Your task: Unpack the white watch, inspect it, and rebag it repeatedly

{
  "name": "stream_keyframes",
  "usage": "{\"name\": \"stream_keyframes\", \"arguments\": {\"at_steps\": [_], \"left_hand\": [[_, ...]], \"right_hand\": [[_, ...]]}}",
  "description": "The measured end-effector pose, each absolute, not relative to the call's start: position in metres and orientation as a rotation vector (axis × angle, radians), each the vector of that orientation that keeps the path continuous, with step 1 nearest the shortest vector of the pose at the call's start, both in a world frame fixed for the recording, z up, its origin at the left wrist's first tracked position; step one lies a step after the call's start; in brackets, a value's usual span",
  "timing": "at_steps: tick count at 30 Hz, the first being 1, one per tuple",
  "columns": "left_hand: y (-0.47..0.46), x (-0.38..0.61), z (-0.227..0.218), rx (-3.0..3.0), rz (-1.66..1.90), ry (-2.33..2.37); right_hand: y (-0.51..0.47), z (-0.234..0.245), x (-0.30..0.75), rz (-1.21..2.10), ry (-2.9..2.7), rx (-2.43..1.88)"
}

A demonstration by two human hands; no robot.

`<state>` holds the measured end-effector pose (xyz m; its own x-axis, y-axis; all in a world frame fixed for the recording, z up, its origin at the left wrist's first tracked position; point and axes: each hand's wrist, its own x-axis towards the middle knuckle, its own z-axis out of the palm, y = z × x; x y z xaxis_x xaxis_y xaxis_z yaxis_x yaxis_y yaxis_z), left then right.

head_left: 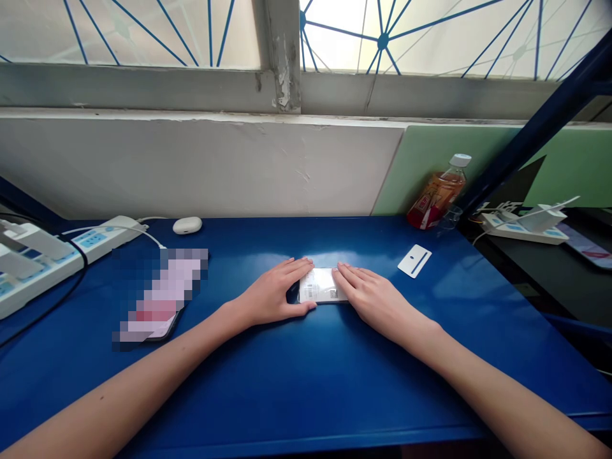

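Observation:
In front of me, a small flat white package (pixel 315 287) with a printed label and a barcode lies on the blue desk, its surface shiny like clear plastic. My left hand (pixel 275 290) grips its left end, with the thumb along the near edge and the fingers at the far edge. Over its right end my right hand (pixel 368 290) is closed, fingers together and pressed on the top; that thumb is hidden. Both hands touch the package, and its ends are partly covered by them.
Left on the desk (pixel 287 395) are a blurred phone (pixel 167 293) on a cable, a white earbud case (pixel 187 225) and a power strip (pixel 71 255). Right are a white card (pixel 415 261) and a drink bottle (pixel 437 194) beside a blue post (pixel 521 134). Another power strip (pixel 526 231) lies beyond.

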<state>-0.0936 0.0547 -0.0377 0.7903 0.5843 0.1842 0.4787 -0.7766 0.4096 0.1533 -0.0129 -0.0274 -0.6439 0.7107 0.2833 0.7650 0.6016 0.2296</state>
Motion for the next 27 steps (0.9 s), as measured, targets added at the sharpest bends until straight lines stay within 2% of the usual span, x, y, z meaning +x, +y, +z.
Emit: {"name": "stream_keyframes", "arguments": {"at_steps": [11, 27], "left_hand": [[0.054, -0.093, -0.036, 2.637, 0.475, 0.807], [0.054, -0.090, -0.035, 2.633, 0.526, 0.861]], "right_hand": [[-0.011, -0.028, 0.157, 0.033, -2.576, -1.378], [-0.015, -0.040, 0.153, 0.035, -2.423, -1.458]]}}
